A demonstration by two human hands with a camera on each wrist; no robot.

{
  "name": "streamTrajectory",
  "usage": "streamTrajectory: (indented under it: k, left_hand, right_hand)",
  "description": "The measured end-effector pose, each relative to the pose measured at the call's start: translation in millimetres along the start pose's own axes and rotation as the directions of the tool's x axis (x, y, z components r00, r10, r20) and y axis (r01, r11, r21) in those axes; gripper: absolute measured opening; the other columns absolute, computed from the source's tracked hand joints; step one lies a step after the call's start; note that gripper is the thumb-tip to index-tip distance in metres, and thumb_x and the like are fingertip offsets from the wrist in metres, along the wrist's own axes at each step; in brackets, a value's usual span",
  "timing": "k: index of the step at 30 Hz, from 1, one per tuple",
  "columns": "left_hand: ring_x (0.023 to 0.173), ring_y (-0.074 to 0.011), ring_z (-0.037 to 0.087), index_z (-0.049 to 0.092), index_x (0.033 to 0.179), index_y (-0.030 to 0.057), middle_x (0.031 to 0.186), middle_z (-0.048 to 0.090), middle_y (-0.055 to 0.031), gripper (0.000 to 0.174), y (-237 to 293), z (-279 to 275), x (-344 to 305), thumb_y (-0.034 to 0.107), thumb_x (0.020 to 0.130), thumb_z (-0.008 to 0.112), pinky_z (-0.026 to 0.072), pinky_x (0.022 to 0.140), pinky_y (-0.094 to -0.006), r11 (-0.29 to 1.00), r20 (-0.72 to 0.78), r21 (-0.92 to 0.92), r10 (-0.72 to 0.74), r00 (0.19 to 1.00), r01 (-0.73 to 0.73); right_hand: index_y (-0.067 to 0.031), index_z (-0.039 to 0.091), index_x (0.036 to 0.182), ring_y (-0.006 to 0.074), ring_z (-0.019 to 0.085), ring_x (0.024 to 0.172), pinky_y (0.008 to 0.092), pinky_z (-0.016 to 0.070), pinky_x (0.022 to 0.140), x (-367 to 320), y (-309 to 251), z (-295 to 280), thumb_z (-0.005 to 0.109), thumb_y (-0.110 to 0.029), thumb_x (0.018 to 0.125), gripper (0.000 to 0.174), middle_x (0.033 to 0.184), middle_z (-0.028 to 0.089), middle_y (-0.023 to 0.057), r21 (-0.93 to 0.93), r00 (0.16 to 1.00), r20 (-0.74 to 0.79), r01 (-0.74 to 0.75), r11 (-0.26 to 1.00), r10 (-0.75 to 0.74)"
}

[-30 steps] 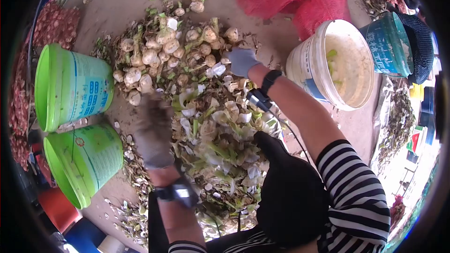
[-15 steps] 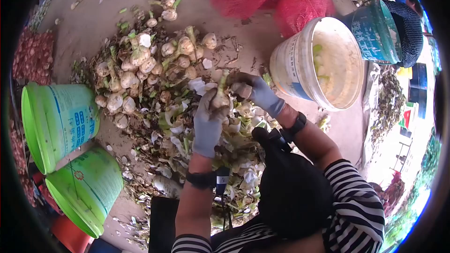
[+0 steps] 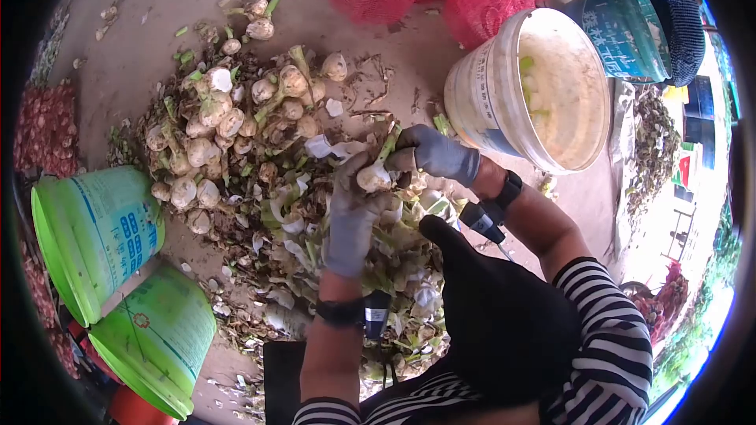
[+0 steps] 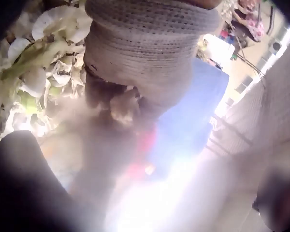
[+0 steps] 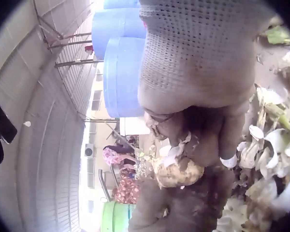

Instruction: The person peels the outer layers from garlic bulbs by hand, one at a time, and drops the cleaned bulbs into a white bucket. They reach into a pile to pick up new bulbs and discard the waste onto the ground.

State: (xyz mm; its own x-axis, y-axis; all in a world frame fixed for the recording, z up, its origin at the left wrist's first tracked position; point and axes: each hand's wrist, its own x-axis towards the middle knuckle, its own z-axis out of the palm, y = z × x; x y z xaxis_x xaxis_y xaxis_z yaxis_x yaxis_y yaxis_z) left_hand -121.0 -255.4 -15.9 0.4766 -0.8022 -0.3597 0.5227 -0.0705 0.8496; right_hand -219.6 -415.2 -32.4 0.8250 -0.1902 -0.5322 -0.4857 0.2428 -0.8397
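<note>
A produce-trimming shed, this, and a busy one! Bulbs (image 3: 213, 110) heaped straight on the bare floor (image 3: 161, 12), peelings (image 3: 382, 256) strewn all about, buckets (image 3: 114, 208) standing round, red netting (image 3: 492, 0) up top! Blue drums (image 5: 125, 77) behind, ribbed sheeting (image 5: 43, 101) overhead, and there, another person (image 5: 117, 155) in the background!

Grey knit gloves (image 5: 193, 58) on the left hand (image 3: 349, 216) and right hand (image 3: 441, 153), pretty grubby toward the ends lol. Black wristbands (image 3: 339, 312) with little black boxes (image 3: 376, 316), plus black-and-white striped sleeves (image 3: 605, 319).
</note>
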Motion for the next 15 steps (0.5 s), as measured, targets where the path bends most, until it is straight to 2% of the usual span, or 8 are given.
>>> streamTrajectory:
  k: [4, 6, 8, 10, 12, 13, 14, 15]
  left_hand:
    - [0.085, -0.014, 0.058, 0.043, 0.127, 0.0045, 0.101, 0.058, -0.0052, 0.039, -8, -9, 5, 0.015, 0.091, 0.053, 0.0521, 0.069, -0.0279, 0.94, -0.056, -0.305, -0.177, 0.983, 0.152]
    - [0.078, -0.0127, 0.057, 0.042, 0.128, 0.005, 0.096, 0.058, -0.0046, 0.038, -15, -17, 11, 0.017, 0.093, 0.051, 0.0506, 0.062, -0.0269, 0.746, 0.06, -0.604, -0.309, 0.949, 0.281]
    - [0.073, -0.0112, 0.055, 0.042, 0.129, 0.0063, 0.092, 0.058, -0.0031, 0.039, -3, -2, 14, 0.016, 0.092, 0.052, 0.0485, 0.058, -0.0262, 0.742, 0.021, -0.606, -0.345, 0.938, 0.287]
    - [0.074, -0.0104, 0.056, 0.043, 0.129, 0.0076, 0.095, 0.058, -0.0032, 0.04, -1, 1, 12, 0.014, 0.091, 0.054, 0.0488, 0.058, -0.0285, 0.912, 0.013, -0.338, -0.241, 0.97, 0.231]
    - [0.079, -0.0122, 0.057, 0.045, 0.127, 0.0067, 0.1, 0.058, -0.0046, 0.038, -17, -4, 18, 0.009, 0.09, 0.054, 0.0497, 0.064, -0.028, 0.94, -0.044, -0.302, -0.179, 0.983, 0.157]
    - [0.082, -0.0134, 0.057, 0.047, 0.125, 0.0056, 0.102, 0.058, -0.0056, 0.036, -28, -13, 22, 0.007, 0.09, 0.053, 0.0493, 0.068, -0.0269, 0.997, -0.085, 0.067, 0.046, 0.995, -0.04]
    - [0.085, -0.0147, 0.058, 0.049, 0.123, 0.0046, 0.104, 0.057, -0.0066, 0.034, -36, -22, 25, 0.005, 0.089, 0.053, 0.0489, 0.072, -0.0257, 0.876, -0.039, 0.424, 0.27, 0.962, -0.228]
    - [0.098, -0.0128, 0.055, 0.048, 0.124, -0.0003, 0.112, 0.057, -0.007, 0.035, -39, -33, 22, 0.001, 0.089, 0.051, 0.0462, 0.084, -0.027, 0.819, 0.017, 0.538, 0.224, 0.974, -0.197]
  right_hand:
    - [0.0071, 0.064, 0.093, 0.012, 0.059, 0.066, 0.0269, 0.0475, 0.062, 3, 10, -4, 0.063, -0.013, 0.079, 0.024, 0.076, 0.065, 0.0085, -0.123, 0.997, -0.036, 0.064, 0.99, -0.069]
    - [0.0061, 0.064, 0.094, 0.0115, 0.056, 0.065, 0.0271, 0.0463, 0.061, -1, 5, -6, 0.065, -0.014, 0.077, 0.027, 0.076, 0.064, 0.0077, -0.131, 0.997, -0.056, 0.04, 0.991, -0.048]
    - [0.0053, 0.064, 0.094, 0.0111, 0.055, 0.067, 0.0271, 0.0459, 0.061, -9, -7, -6, 0.066, -0.015, 0.075, 0.028, 0.076, 0.064, 0.0068, -0.095, 0.975, -0.214, -0.085, 0.992, 0.063]
    - [0.0054, 0.064, 0.093, 0.0118, 0.056, 0.069, 0.0272, 0.0455, 0.061, -2, 16, -12, 0.067, -0.015, 0.073, 0.028, 0.076, 0.064, 0.0072, 0.02, 0.98, -0.182, -0.076, 0.997, 0.078]
    - [0.0051, 0.065, 0.091, 0.0136, 0.058, 0.07, 0.0265, 0.0452, 0.061, -4, 15, -13, 0.066, -0.014, 0.072, 0.027, 0.077, 0.064, 0.0086, -0.008, 0.995, -0.099, -0.029, 1.0, 0.028]
    - [0.004, 0.065, 0.09, 0.0135, 0.058, 0.07, 0.0263, 0.0453, 0.06, -2, 26, -21, 0.065, -0.015, 0.073, 0.026, 0.077, 0.065, 0.0092, 0.145, 1.0, 0.009, -0.011, 0.989, 0.01]
    - [0.004, 0.065, 0.09, 0.0135, 0.058, 0.07, 0.0263, 0.0453, 0.06, -3, 26, -17, 0.065, -0.015, 0.073, 0.026, 0.077, 0.065, 0.0092, 0.148, 1.0, 0.014, -0.01, 0.989, 0.008]
    - [0.004, 0.065, 0.088, 0.0138, 0.058, 0.065, 0.027, 0.0472, 0.056, -5, 24, -12, 0.063, -0.014, 0.073, 0.024, 0.074, 0.064, 0.0092, 0.123, 0.999, -0.048, 0.022, 0.992, -0.016]
